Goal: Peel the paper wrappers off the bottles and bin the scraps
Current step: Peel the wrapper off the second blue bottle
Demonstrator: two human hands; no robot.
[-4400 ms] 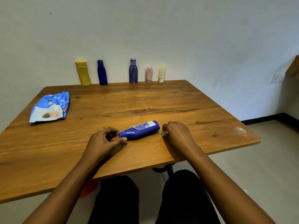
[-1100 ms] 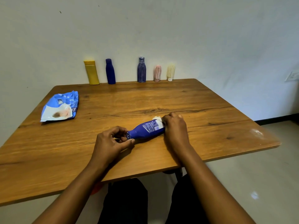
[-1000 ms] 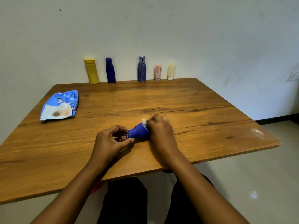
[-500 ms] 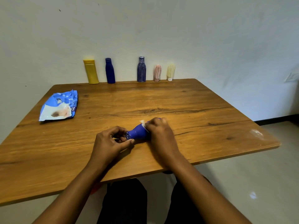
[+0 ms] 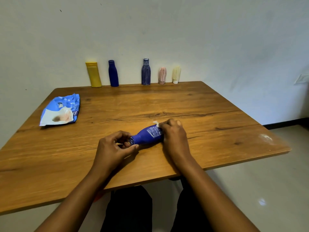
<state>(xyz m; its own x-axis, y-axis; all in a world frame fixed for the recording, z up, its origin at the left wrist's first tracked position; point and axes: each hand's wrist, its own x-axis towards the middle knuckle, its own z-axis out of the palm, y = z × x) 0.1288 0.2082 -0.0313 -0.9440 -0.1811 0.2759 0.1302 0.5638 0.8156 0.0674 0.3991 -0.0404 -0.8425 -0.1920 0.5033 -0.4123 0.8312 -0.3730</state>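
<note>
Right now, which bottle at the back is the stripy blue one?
Look along the far edge of the wooden table, where five bottles stand against the wall. The stripy blue bottle is the middle one, the tallest there. The plain blue bottle to its left has no stripes, and the pink bottle to its right is shorter.

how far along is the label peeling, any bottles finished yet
Possibly done: the plain blue bottle and yellow bottle by the wall show no label. In hand: the left hand pins the neck of the lying blue bottle while the right hand pulls up a white scrap; its printed label is still mostly on. Left: finishing that peel and binning scraps. No bin is in view.
</note>
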